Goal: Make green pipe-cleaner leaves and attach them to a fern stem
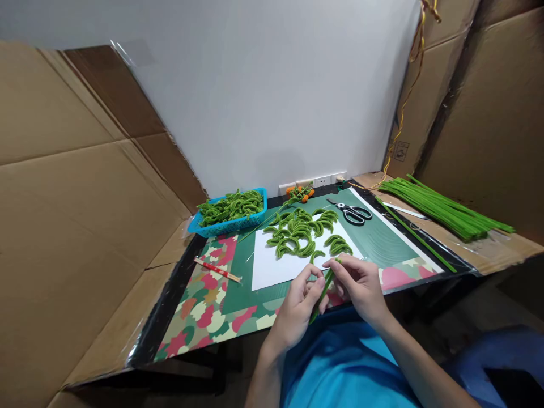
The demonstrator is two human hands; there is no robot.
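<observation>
Head view: patterned table [198, 317], cardboard walls [76, 221]

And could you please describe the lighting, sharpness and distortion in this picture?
Head view: soft light, a faint shadow low on the pale wall; left hand and right hand fairly sharp; cardboard sides splayed, wide-angle style; dim under the table.

1. the left hand [302, 299] is holding its fingers curled inward, thumb extending forward.
2. the right hand [356, 283] is pinching between its thumb and fingers.
3. the left forearm [272, 350] and right forearm [406, 347] are slanting inward, the hands facing each other closely.
</observation>
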